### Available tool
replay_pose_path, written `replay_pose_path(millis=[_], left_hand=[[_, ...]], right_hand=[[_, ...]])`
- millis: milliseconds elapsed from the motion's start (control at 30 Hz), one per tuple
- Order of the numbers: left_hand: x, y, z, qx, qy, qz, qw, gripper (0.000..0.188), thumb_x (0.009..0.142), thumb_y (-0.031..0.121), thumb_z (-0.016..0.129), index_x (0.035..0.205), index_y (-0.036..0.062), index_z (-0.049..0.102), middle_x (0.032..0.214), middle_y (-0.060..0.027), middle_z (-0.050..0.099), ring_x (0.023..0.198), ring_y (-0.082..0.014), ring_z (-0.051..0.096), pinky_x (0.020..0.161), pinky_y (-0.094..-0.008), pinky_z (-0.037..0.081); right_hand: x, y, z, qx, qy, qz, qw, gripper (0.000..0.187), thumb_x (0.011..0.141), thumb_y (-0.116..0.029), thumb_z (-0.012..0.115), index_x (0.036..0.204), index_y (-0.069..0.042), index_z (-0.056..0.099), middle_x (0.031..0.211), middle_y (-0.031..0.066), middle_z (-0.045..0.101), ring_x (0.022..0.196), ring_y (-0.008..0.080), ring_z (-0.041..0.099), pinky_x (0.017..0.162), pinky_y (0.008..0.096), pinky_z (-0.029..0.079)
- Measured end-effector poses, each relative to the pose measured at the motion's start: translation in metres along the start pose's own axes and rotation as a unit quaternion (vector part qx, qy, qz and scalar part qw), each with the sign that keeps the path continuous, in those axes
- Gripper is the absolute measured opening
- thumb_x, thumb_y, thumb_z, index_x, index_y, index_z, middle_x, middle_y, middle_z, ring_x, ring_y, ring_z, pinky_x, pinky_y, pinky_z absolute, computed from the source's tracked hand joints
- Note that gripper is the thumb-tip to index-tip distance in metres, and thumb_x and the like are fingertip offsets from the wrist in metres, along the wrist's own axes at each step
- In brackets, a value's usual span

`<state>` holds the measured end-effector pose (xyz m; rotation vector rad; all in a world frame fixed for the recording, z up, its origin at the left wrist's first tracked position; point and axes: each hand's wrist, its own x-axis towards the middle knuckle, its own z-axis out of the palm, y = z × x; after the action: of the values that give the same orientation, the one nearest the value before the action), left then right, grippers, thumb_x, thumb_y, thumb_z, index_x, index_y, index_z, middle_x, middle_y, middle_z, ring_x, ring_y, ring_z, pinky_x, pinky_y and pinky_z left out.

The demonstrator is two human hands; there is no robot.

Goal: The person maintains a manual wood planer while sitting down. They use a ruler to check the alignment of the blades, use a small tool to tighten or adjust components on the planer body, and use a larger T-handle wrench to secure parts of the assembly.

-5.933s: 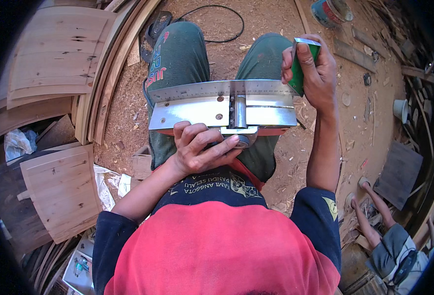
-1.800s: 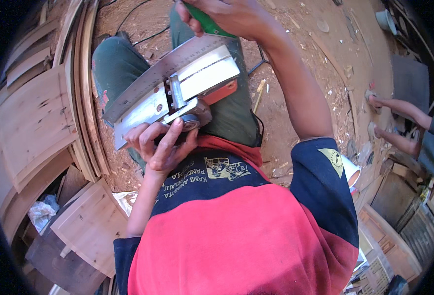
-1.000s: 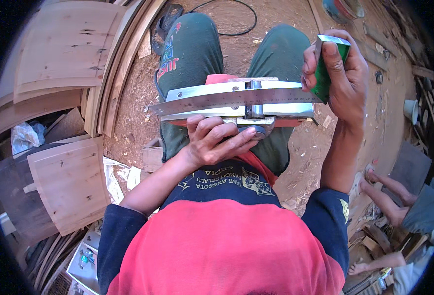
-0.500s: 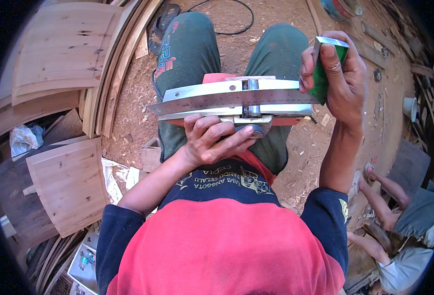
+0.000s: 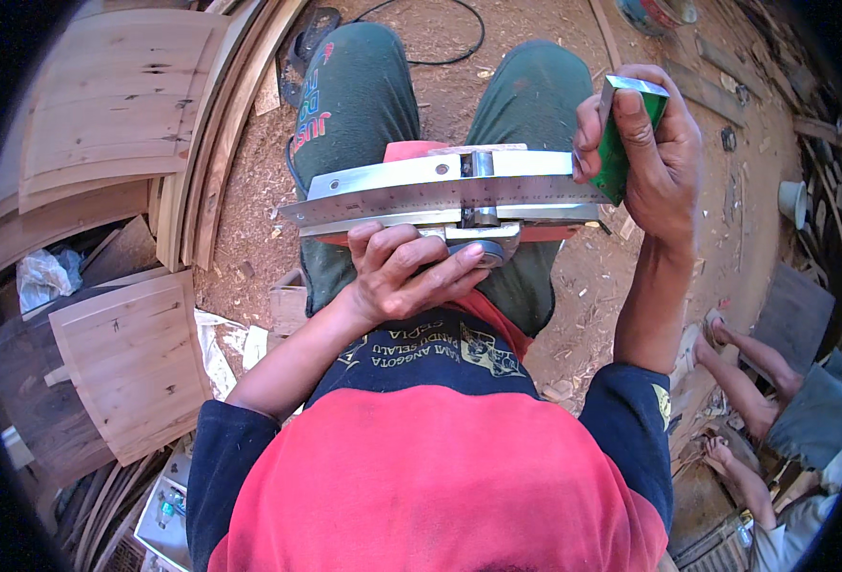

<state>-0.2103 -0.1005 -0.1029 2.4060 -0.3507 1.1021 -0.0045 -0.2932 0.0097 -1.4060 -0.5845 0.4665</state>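
An electric hand planer (image 5: 373, 177) lies upside down across my thighs, its silvery sole facing up and a red body showing under it. In the middle of the sole sits the cutter drum (image 5: 481, 164). My left hand (image 5: 402, 272) is wrapped on the planer's near side, by a round grey knob (image 5: 490, 252). With my right hand (image 5: 664, 167) I grip the green stock of a try square (image 5: 616, 148), upright past the planer's right end. The square's steel ruler blade (image 5: 392, 199) runs on edge along the sole, across the drum.
Wooden panels (image 5: 125, 105) and long boards (image 5: 240, 124) stand at the left. A white box (image 5: 163, 520) is at lower left. At lower right another person's legs (image 5: 745, 381) and hand (image 5: 719, 452) show. Wood shavings cover the earth floor (image 5: 535, 19), where a black cable loops.
My hands keep their grips on the planer and the try square, with only a slight shift of the view. The other person's hand at lower right has moved.
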Motion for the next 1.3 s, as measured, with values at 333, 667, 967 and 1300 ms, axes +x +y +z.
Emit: replay_pose_path(millis=[333, 667, 967, 1300], left_hand=[[0.0013, 0.0003, 0.0008, 0.001, -0.002, -0.003, 1.000, 0.048, 0.075, 0.041, 0.092, 0.120, 0.0326, 0.079, 0.092, 0.0117, 0.054, 0.087, -0.0123, 0.053, 0.087, -0.0382, 0.038], [0.0019, -0.0003, 0.0007, -0.004, -0.002, -0.002, 1.000, 0.049, 0.073, 0.040, 0.093, 0.119, 0.0322, 0.079, 0.092, 0.0117, 0.055, 0.087, -0.0122, 0.054, 0.085, -0.0375, 0.039], [0.0037, 0.0000, 0.0009, -0.010, 0.003, -0.005, 1.000, 0.048, 0.072, 0.037, 0.094, 0.117, 0.0320, 0.080, 0.091, 0.0119, 0.055, 0.088, -0.0126, 0.054, 0.084, -0.0371, 0.039], [0.0019, -0.0008, 0.0021, -0.017, -0.001, 0.002, 1.000, 0.048, 0.072, 0.036, 0.094, 0.117, 0.0314, 0.080, 0.091, 0.0114, 0.054, 0.087, -0.0129, 0.054, 0.084, -0.0376, 0.038]], right_hand=[[-0.0027, 0.0026, -0.0011, 0.001, -0.005, -0.013, 1.000, 0.027, 0.112, -0.026, 0.057, 0.127, -0.004, 0.052, 0.084, 0.0084, 0.067, 0.064, 0.0122, 0.064, 0.057, 0.0281, 0.055], [-0.0031, 0.0033, -0.0014, 0.010, 0.001, -0.001, 1.000, 0.027, 0.112, -0.028, 0.057, 0.124, -0.004, 0.053, 0.084, 0.0079, 0.066, 0.065, 0.0119, 0.064, 0.058, 0.0279, 0.055], [-0.0034, 0.0031, -0.0013, 0.009, 0.004, 0.004, 1.000, 0.028, 0.112, -0.029, 0.058, 0.123, -0.003, 0.053, 0.084, 0.0080, 0.067, 0.064, 0.0119, 0.064, 0.058, 0.0281, 0.056], [-0.0048, 0.0050, -0.0025, 0.010, -0.003, 0.001, 1.000, 0.028, 0.111, -0.029, 0.059, 0.123, -0.005, 0.053, 0.084, 0.0080, 0.066, 0.064, 0.0119, 0.063, 0.058, 0.0279, 0.055]])
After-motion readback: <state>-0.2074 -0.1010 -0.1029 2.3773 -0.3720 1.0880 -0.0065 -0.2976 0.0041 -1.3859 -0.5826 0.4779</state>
